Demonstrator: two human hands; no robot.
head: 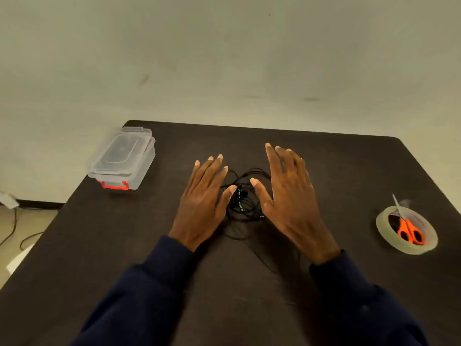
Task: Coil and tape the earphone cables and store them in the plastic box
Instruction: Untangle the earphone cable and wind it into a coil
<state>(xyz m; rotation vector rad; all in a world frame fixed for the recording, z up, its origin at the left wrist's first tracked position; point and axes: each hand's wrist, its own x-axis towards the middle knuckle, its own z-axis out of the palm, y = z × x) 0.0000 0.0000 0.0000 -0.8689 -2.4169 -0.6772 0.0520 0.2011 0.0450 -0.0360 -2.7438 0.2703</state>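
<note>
Both hands are hanging flat with fingers spread, left hand (202, 198) and right hand (289, 196) flanking the tangled earphone cables (243, 203) mid-table, gripping nothing. Plastic box (123, 161) is sitting at 10 o'clock.

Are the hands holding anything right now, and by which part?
Nothing is held. The left hand and right hand are open, either side of the tangled earphone cables.

no readable text, no labels, no brand marks, no numbers on anything in view
</note>
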